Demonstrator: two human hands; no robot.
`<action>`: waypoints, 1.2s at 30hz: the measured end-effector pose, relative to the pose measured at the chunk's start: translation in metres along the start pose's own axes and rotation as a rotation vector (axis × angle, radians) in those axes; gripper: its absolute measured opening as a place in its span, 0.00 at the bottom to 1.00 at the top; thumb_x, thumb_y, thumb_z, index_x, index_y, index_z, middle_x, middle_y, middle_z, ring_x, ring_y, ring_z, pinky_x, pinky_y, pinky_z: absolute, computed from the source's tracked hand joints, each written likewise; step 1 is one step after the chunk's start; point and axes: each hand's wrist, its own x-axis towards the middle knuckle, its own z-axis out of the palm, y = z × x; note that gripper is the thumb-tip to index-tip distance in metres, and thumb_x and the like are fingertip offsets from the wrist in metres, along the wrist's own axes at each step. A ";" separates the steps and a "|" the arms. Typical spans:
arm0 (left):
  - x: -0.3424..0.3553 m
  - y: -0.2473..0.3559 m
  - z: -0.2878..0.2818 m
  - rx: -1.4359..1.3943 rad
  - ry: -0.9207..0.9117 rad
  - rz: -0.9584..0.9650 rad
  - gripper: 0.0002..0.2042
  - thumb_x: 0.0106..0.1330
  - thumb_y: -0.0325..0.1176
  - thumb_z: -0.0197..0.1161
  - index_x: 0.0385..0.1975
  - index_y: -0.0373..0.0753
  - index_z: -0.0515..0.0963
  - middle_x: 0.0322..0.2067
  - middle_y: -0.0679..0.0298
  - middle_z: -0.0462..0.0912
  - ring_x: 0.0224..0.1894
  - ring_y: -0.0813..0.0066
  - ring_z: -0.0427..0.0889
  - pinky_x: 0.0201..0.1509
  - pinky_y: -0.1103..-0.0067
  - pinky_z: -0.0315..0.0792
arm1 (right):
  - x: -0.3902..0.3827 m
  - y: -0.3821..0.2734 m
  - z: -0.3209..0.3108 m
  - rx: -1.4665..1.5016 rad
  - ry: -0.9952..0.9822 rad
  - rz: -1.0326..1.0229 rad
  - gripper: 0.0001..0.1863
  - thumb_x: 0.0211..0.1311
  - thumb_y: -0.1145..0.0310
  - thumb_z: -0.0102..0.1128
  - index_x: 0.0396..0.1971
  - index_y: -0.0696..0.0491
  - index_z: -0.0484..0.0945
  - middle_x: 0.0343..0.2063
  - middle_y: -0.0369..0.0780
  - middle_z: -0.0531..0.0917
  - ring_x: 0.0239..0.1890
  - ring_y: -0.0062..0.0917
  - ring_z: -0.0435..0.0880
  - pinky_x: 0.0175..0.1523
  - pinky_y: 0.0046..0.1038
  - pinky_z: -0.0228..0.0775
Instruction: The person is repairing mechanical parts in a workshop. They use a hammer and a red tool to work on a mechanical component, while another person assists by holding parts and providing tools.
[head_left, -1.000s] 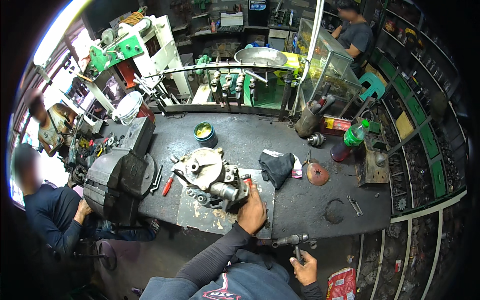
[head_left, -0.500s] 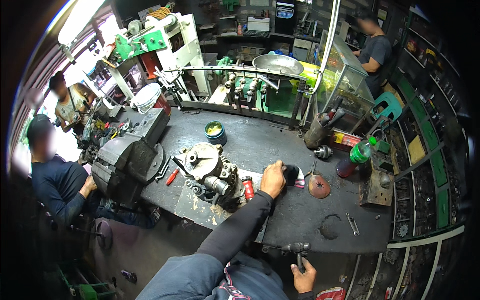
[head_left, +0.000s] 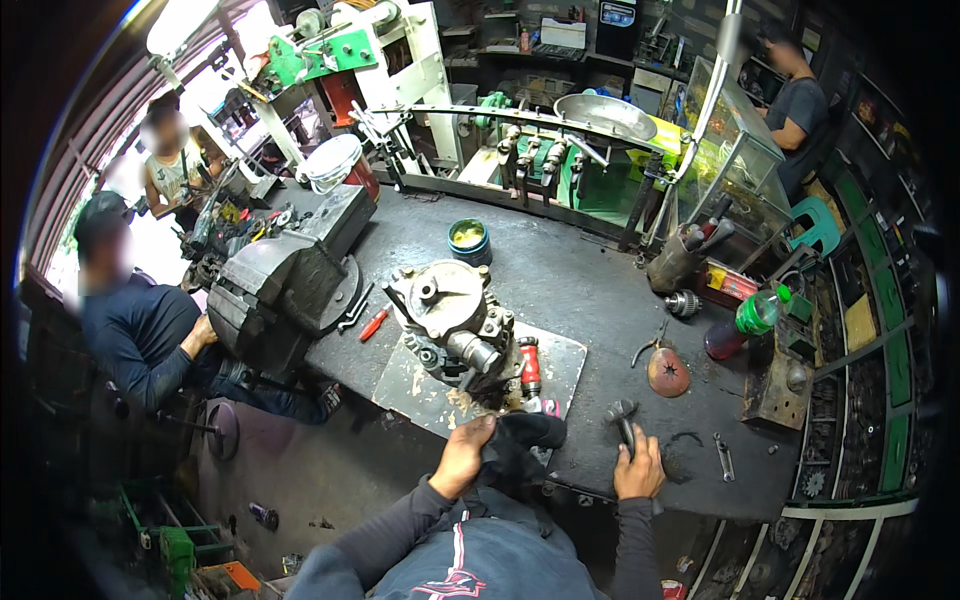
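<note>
My left hand [head_left: 466, 456] is closed on a black cloth [head_left: 520, 434] with a pink and white end, at the bench's near edge. To its right, my right hand [head_left: 638, 466] grips a hammer [head_left: 622, 415], its head over the bench top. A greasy metal machine housing [head_left: 447, 305] with a round top stands ahead of my left hand, on a worn metal plate [head_left: 562, 362]. Beside the housing stands a red cylindrical part [head_left: 529, 368]. On the left lies a red-handled tool [head_left: 374, 324].
A large vise [head_left: 270, 295] occupies the bench's left, with a person [head_left: 150, 320] beyond it. Behind the housing stands an open grease tin [head_left: 469, 240]. Rightward are a copper-coloured disc [head_left: 668, 373], a wrench [head_left: 724, 457], a gear part [head_left: 683, 304] and a green-capped bottle [head_left: 748, 322].
My left hand has drawn the black cloth back from the bench toward my body. The hammer in my right hand has risen from below the edge to over the bench. The view has shifted.
</note>
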 end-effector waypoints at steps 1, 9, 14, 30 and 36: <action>-0.010 0.002 -0.009 -0.155 0.015 -0.061 0.14 0.80 0.38 0.55 0.45 0.31 0.81 0.40 0.63 0.87 0.40 0.76 0.84 0.47 0.78 0.77 | 0.009 -0.004 0.006 -0.054 0.012 -0.007 0.26 0.59 0.66 0.69 0.59 0.48 0.79 0.44 0.43 0.79 0.49 0.42 0.81 0.53 0.42 0.71; -0.050 0.000 -0.069 -0.846 -0.074 -0.156 0.20 0.76 0.35 0.46 0.62 0.32 0.73 0.57 0.48 0.81 0.59 0.50 0.82 0.69 0.54 0.72 | 0.018 -0.098 0.035 0.401 -0.179 -0.249 0.22 0.59 0.65 0.71 0.54 0.53 0.82 0.47 0.46 0.79 0.49 0.34 0.79 0.50 0.35 0.74; -0.029 0.000 -0.066 -0.658 -0.107 -0.179 0.19 0.79 0.34 0.49 0.65 0.33 0.70 0.60 0.53 0.78 0.61 0.59 0.81 0.65 0.60 0.77 | -0.018 -0.155 0.042 1.472 -0.914 0.304 0.21 0.66 0.65 0.70 0.57 0.53 0.83 0.49 0.40 0.84 0.43 0.21 0.81 0.45 0.27 0.76; 0.034 0.006 -0.061 0.920 -0.068 0.482 0.23 0.58 0.27 0.70 0.55 0.35 0.76 0.46 0.46 0.81 0.51 0.43 0.80 0.56 0.61 0.75 | 0.058 -0.172 0.078 0.224 0.347 -0.078 0.27 0.54 0.79 0.66 0.56 0.59 0.74 0.58 0.53 0.72 0.64 0.50 0.70 0.71 0.45 0.60; 0.034 0.005 -0.069 0.800 -0.047 0.351 0.12 0.65 0.28 0.67 0.46 0.30 0.82 0.42 0.45 0.87 0.48 0.49 0.86 0.50 0.66 0.79 | 0.023 -0.165 0.119 -0.006 0.179 0.037 0.35 0.60 0.64 0.70 0.65 0.60 0.67 0.57 0.59 0.74 0.67 0.57 0.66 0.70 0.46 0.58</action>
